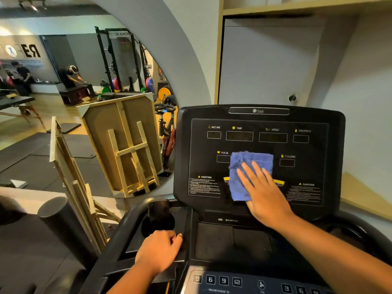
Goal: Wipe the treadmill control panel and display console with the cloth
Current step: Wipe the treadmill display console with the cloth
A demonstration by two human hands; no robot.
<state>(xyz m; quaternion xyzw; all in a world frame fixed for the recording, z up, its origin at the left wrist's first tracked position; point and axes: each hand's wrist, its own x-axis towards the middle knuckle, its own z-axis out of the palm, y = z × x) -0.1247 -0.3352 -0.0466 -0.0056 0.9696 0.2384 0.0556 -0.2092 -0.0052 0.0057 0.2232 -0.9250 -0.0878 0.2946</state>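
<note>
1. Across the centre and right of the frame stands the display console (259,158), a dark upright panel with readouts marked incline, time, speed, distance, pulse and calorie, all unlit. You are working on its lower middle.

2. Along the bottom edge runs the control panel (250,282), its numbered keys and fan button only partly in the frame. It looks not yet wiped, so I judge the job well short of done.

3. At the left, the mirror (70,85) shows the gym floor, and wooden frames (127,145) lean below it.

4. Your right hand (263,192) lies flat on the console, fingers straight and slightly spread, pressing the cloth against the panel.

5. Your left hand (160,250) sits lower left of centre, fingers curled over the edge of the console tray; it appears to be bracing you.

6. The cloth (244,175), blue and folded, is at the middle of the frame, covering the space between the pulse and calorie readouts and part of a yellow label.

7. Risks from here, as I judge them:
   - Only your fingers pin the cloth; its left part is loose and could bunch up or slip from under your palm on a fast stroke.
   - Pressing hard once you reach the keys could trigger a speed or incline setting if the machine has power.

8. Containers: the cup holder (158,221) just above your left hand holds a dark flat object, possibly a phone; I cannot tell for certain. Knocking it while wiping nearby is a small hazard.
</note>
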